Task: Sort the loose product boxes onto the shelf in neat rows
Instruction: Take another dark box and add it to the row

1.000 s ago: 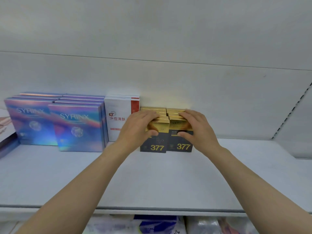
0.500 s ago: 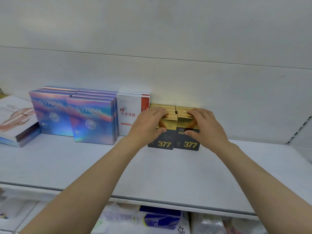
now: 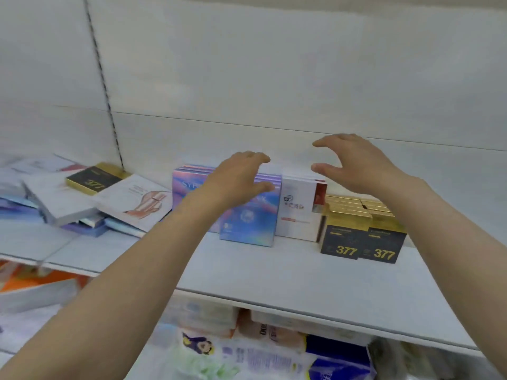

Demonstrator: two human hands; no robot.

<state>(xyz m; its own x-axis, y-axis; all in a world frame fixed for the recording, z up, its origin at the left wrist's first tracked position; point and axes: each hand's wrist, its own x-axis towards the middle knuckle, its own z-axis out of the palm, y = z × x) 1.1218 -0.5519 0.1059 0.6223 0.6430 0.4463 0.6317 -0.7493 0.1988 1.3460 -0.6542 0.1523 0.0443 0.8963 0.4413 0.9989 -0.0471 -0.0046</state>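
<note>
Nothing is held by the left hand [image 3: 236, 179] or the right hand [image 3: 354, 163], fingers spread; two rows of 377 boxes [image 3: 362, 231] are stood on the shelf [image 3: 274, 272]; a loose 377 box [image 3: 96, 178] is laid on the pile far left.

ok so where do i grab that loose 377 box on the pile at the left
Take the loose 377 box by its two long edges, coming down from above with the left hand, which is nearer. It lies flat, face up and slightly tilted on the pile of white boxes, so its top and sides are free, but there is no room beneath for fingers. Both hands are empty now.
</note>
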